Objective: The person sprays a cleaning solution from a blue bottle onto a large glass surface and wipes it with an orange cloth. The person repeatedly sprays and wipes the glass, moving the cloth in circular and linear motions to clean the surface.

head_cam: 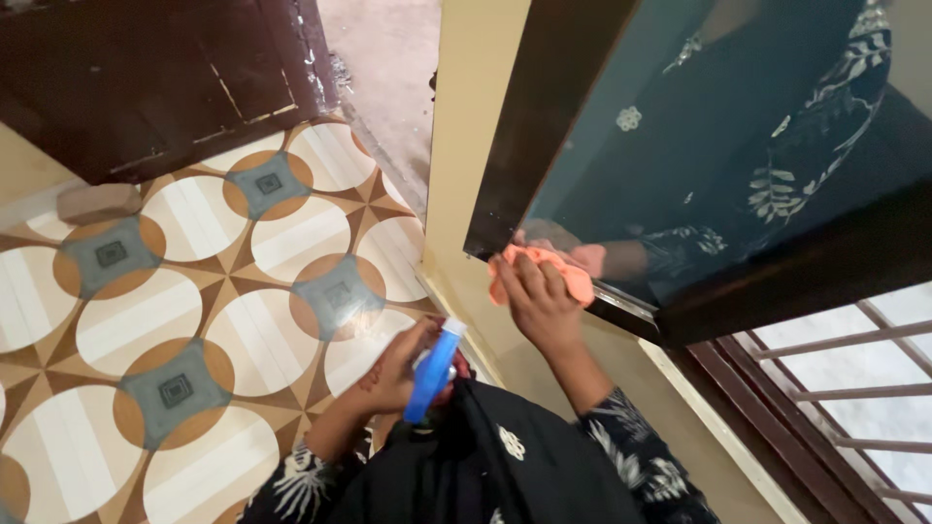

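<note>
While the right hand [540, 303] presses a soft, limp orange cloth [573, 274] against the fragile window glass [680, 146], the left hand [393, 374] clasps a light, rigid blue spray bottle [434, 374] around its body.

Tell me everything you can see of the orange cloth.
The orange cloth is a soft, bunched rag, salmon-orange in colour and crumpled into folds. The right hand presses it against the lower corner of the glass pane, where the dark wooden frame meets the bottom edge. The fingers cover its middle, so only the ends stick out on either side. Its reflection shows faintly in the glass just above. It looks like plain woven or microfibre fabric; whether it is damp cannot be told.
</note>
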